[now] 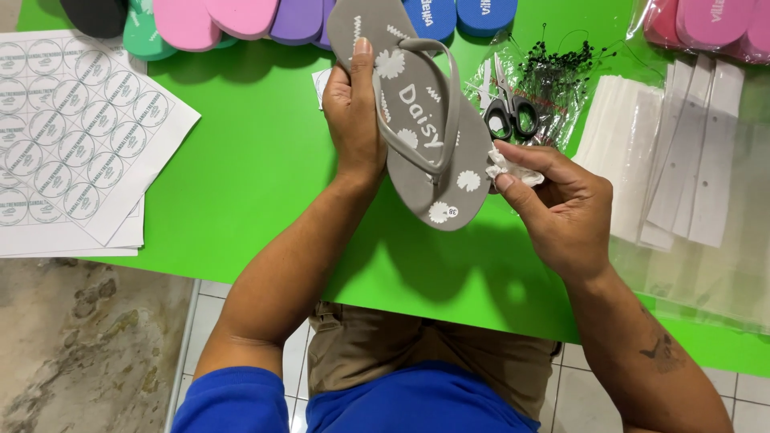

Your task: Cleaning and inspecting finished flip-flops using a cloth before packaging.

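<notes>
Both hands are busy above the green table (265,176): the left hand (353,120) is clamped around the edge of a grey flip-flop (425,120), thumb on the printed sole, and holds it tilted in the air; the right hand (553,204) pinches a small crumpled white cloth (513,170) between thumb and fingers, just at the heel side of the sandal, touching it or almost. How far the work is, I judge only partly: the sole already carries its white flowers and lettering and a small round size sticker near the heel, the strap is in place; the sandal is not yet in any bag, and the wiping seems in progress. About the packing things: sheets of round white stickers (72,136) lie at the left edge; a row of coloured flip-flops (241,20) in black, green, pink, purple and blue lies along the top; black-handled scissors (509,108) rest on a clear bag of black plastic tag pins (561,72); white card strips (690,160) and clear bags lie at the right; pink sandals in a clear bag (706,24) sit at the top right corner.
</notes>
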